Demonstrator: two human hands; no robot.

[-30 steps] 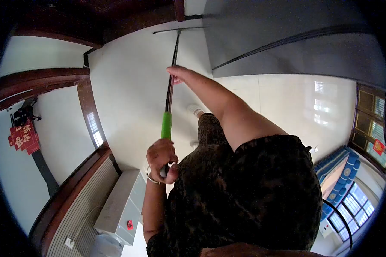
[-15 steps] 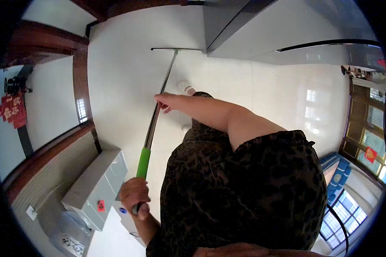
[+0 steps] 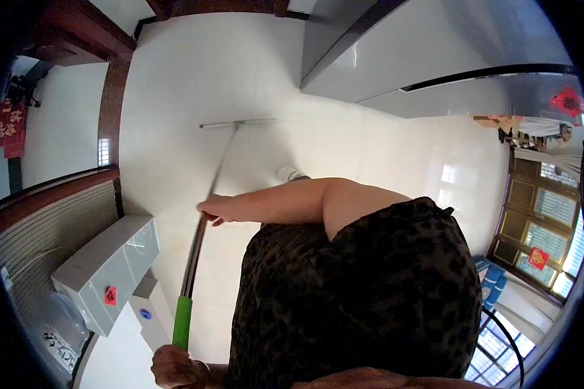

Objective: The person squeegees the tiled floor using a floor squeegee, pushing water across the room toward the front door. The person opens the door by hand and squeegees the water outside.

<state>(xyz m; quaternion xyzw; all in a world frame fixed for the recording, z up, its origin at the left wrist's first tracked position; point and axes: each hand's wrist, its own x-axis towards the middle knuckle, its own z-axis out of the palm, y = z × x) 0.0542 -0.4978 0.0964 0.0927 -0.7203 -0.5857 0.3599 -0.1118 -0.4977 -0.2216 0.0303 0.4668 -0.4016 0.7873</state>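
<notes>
Squeegee blade lies on the floor at eleven o'clock. Your left hand curls round the green handle at seven; your right hand, fingers closed, holds the pole at nine. Pulled closer, the blade could clip your shoe.

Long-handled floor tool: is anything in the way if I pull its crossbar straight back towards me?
Nothing visible lies on the floor along the pole between the crossbar and your right grip. Your white shoe is nearby, to the pole's right and apart from it.
</notes>
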